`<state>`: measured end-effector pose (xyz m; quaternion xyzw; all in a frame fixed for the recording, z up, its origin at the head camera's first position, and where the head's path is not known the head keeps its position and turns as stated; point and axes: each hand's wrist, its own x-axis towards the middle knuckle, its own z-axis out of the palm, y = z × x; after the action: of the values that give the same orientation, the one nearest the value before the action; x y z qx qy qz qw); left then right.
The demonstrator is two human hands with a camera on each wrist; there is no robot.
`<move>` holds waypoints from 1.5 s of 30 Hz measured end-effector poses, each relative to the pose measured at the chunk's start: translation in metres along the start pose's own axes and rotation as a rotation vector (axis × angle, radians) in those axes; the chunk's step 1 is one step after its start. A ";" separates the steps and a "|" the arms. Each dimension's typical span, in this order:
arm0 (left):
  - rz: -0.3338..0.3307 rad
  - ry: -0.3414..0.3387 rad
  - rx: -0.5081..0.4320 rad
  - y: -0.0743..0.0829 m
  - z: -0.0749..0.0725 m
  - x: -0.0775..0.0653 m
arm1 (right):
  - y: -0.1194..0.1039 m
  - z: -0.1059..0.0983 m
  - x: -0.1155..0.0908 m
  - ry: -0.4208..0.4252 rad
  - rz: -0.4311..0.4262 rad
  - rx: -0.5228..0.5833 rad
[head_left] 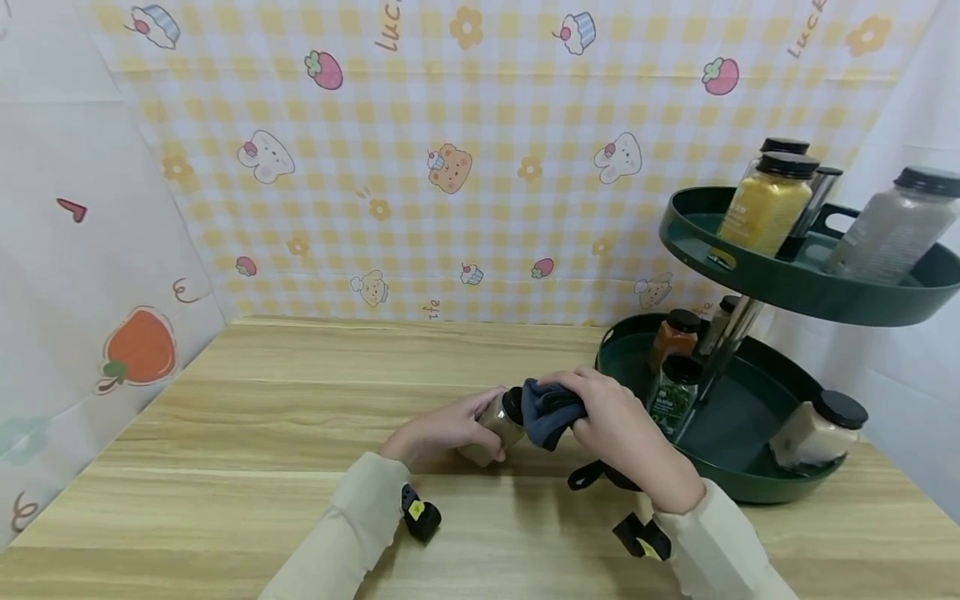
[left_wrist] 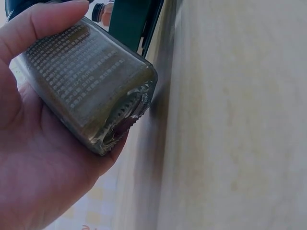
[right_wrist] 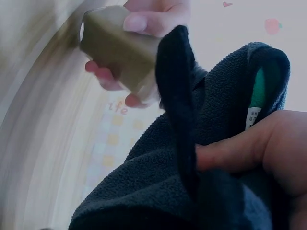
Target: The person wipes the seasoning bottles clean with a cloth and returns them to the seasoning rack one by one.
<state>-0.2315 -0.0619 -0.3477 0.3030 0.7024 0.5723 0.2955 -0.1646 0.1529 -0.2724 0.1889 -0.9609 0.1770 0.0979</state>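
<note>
My left hand [head_left: 456,425] grips a spice jar [head_left: 501,423] with a black lid [head_left: 513,405], tilted above the wooden table [head_left: 300,467]. In the left wrist view, small print covers the jar's side [left_wrist: 76,72], and torn clear film clings to its base. My right hand [head_left: 611,421] holds a bunched dark blue cloth [head_left: 543,413] at the lid end of the jar. The right wrist view shows the thumb pressing into the folds of the cloth [right_wrist: 148,177], which hides the lid there. A dark loop hangs below the right hand.
On the right stands a dark green two-tier rack [head_left: 825,287]. Its upper tray bears a yellow jar [head_left: 763,208], a grey jar [head_left: 892,229] and others. Below are an orange-red jar [head_left: 675,337], a green-flake jar [head_left: 675,396] and a tilted pale jar [head_left: 813,433]. A patterned curtain [head_left: 495,225] hangs behind.
</note>
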 end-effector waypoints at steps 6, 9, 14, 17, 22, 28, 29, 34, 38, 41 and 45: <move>-0.015 0.021 0.021 0.000 0.000 -0.001 | -0.006 0.000 -0.004 0.005 -0.017 -0.026; -0.017 0.025 0.029 0.001 0.000 -0.002 | -0.014 -0.001 -0.007 0.019 -0.065 -0.022; -0.004 0.018 0.009 0.001 0.001 -0.002 | -0.022 -0.004 -0.010 0.033 -0.116 -0.001; -0.012 0.025 0.012 0.003 0.001 -0.002 | -0.019 -0.004 -0.008 0.031 -0.103 0.016; -0.039 0.051 0.036 0.003 0.000 -0.003 | -0.008 -0.002 -0.003 0.008 -0.052 0.024; -0.032 0.032 0.018 0.001 0.001 0.000 | 0.001 0.001 0.000 -0.007 0.004 0.008; -0.032 0.033 0.019 0.001 0.001 0.000 | 0.001 0.001 0.000 -0.005 0.005 0.002; -0.023 0.032 0.039 0.000 0.000 0.001 | -0.006 0.001 -0.004 0.008 -0.022 -0.012; 0.004 0.011 0.052 -0.001 -0.001 0.002 | -0.015 -0.001 -0.009 0.014 -0.072 0.013; 0.021 0.001 0.055 -0.001 -0.001 0.003 | -0.018 -0.001 -0.010 0.017 -0.092 0.034; 0.013 0.023 0.052 0.000 -0.002 0.000 | -0.013 -0.001 -0.007 0.017 -0.080 0.056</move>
<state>-0.2329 -0.0629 -0.3478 0.3087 0.7185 0.5589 0.2758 -0.1529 0.1440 -0.2691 0.2283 -0.9464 0.2014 0.1078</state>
